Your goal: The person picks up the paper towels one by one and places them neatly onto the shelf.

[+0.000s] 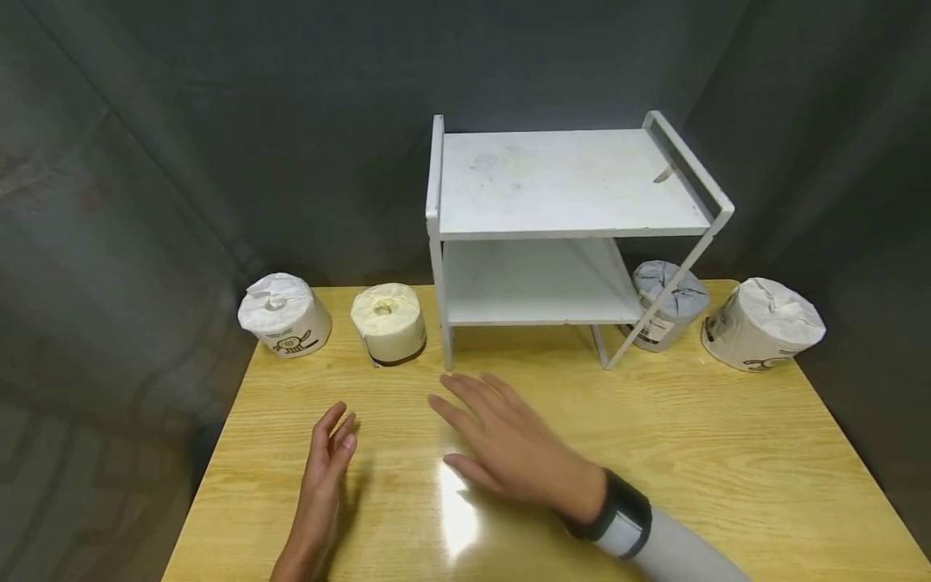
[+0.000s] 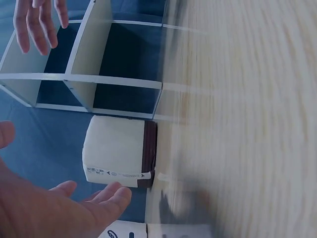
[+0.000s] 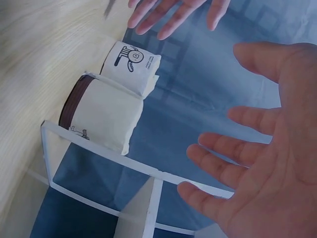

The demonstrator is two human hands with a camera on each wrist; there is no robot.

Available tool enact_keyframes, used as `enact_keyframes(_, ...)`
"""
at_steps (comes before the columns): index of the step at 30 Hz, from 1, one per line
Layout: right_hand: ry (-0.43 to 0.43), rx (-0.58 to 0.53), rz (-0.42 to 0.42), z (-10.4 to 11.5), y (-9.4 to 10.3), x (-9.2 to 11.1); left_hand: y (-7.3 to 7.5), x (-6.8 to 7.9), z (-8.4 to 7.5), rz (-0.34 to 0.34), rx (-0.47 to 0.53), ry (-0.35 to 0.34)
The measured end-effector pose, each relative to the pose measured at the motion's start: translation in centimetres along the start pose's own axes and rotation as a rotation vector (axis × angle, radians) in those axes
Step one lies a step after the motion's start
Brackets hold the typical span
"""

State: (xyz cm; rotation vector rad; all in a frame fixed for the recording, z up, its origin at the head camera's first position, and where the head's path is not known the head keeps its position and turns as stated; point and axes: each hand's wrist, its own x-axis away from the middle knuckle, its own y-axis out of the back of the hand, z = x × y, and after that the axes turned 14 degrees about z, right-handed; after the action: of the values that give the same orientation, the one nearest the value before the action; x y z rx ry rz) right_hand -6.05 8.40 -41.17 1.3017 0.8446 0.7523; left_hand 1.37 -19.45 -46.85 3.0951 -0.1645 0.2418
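My left hand [image 1: 325, 477] hovers over the table's left half, fingers loosely bent and holding nothing. To its right my right hand [image 1: 502, 440] is held above the table, fingers spread and nothing in them; a black band circles that wrist. Beyond the left hand stands a cream-wrapped toilet roll [image 1: 389, 323], which also shows in the left wrist view as a pale roll [image 2: 116, 148] just past the fingertips. Farther left is a white-wrapped toilet roll [image 1: 284, 315] with a printed cartoon. Neither hand touches a roll.
A white two-tier shelf rack [image 1: 575, 182] stands at the table's back. Behind its right leg is a grey-wrapped toilet roll [image 1: 669, 303], and beside that another white-wrapped roll [image 1: 764, 323]. Dark curtains [image 1: 327, 121] hang behind the wooden table [image 1: 698, 444].
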Motion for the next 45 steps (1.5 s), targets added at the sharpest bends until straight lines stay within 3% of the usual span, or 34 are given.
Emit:
enact_keyframes(16, 0.01, 0.042, 0.03, 0.8, 0.6, -0.8, -0.2, -0.2, -0.4, -0.029, 0.066, -0.062)
enact_keyframes(36, 0.028, 0.066, 0.018, 1.4, 1.1, -2.0, 0.0, -0.4, -0.3, 0.004, 0.037, -0.058)
enact_keyframes(45, 0.03, 0.045, 0.021, 1.4, 0.9, -2.8, 0.0, -0.4, 0.0, 0.015, 0.061, -0.092)
